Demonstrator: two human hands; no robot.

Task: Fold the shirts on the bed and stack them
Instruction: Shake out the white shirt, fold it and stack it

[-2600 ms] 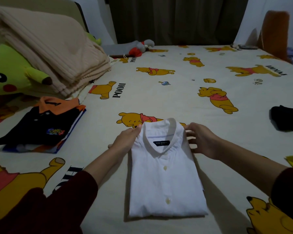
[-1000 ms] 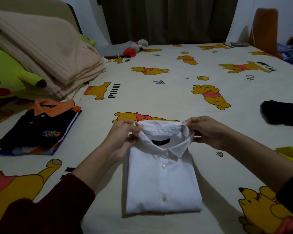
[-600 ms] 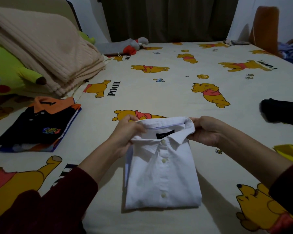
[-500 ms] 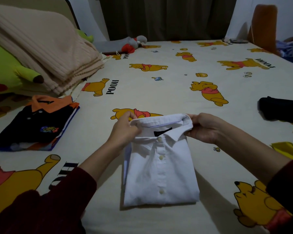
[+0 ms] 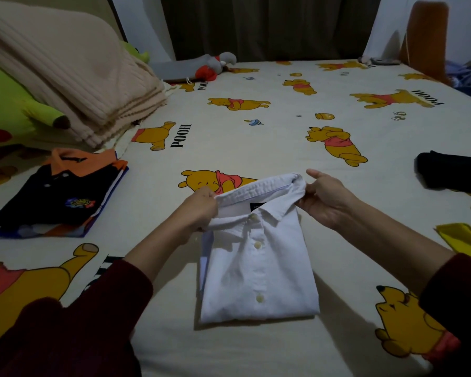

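Observation:
A folded white button shirt (image 5: 259, 270) lies in front of me on the bed (image 5: 256, 137), collar end raised off the sheet. My left hand (image 5: 199, 208) grips the collar's left end and my right hand (image 5: 324, 200) pinches its right end. At the left sits a stack of folded shirts (image 5: 57, 197), a black one with an orange collar on top. A dark garment (image 5: 452, 175) lies at the right edge, and a yellow garment (image 5: 465, 236) shows below it.
A folded beige blanket (image 5: 65, 77) and a green-yellow plush toy (image 5: 8, 115) fill the left rear. A grey and red plush (image 5: 215, 68) lies at the far end. An orange object (image 5: 427, 36) stands at the far right corner.
Both hands moved from the shirt's shoulders to the collar, took hold of its ends and lifted the collar end up while the folded body stays on the bed.

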